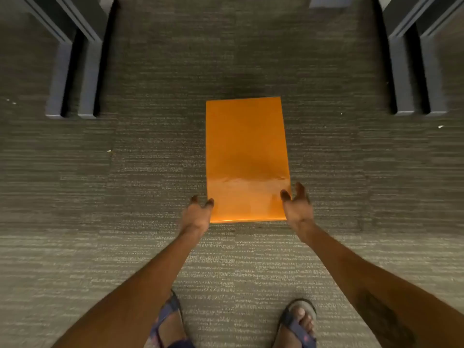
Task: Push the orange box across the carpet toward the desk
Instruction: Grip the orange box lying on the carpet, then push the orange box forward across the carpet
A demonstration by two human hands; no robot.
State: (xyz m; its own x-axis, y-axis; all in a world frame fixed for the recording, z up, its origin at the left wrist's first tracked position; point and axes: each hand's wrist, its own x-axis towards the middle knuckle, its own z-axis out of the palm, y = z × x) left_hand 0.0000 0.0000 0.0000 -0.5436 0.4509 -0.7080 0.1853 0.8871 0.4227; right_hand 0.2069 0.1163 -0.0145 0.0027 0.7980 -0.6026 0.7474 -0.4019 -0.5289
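The orange box [247, 156] lies flat on the grey carpet [150, 177], its long side pointing away from me. My left hand [197, 214] is at the box's near left corner, thumb touching the edge, fingers apart. At the near right corner, my right hand [297, 205] has its thumb on the top face and its fingers along the right side. Neither hand wraps around the box. Dark desk legs [72, 79] stand at the far left, and more desk legs [416, 76] at the far right.
My two sandalled feet [298, 322] stand on the carpet just behind the box. The strip of carpet beyond the box runs between the two sets of desk legs. Small white specks [440, 126] lie on the carpet.
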